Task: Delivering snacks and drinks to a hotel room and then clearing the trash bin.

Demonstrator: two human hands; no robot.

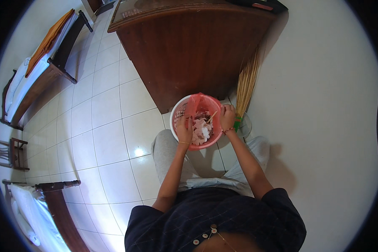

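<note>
A dark wooden desk (189, 46) stands on the tiled floor (109, 138), a straw broom (246, 82) leaning at its corner. Just in front, between the person's knees, sits a round bin (177, 110), upright with its mouth facing up, so its long axis runs vertical. Its thin red bag (197, 103) looks light, soft and easily torn, best gathered at the rim. The left hand (184, 131) and right hand (228, 117) each seem to pinch that bag edge; the scraps (202, 128) inside look light.
</note>
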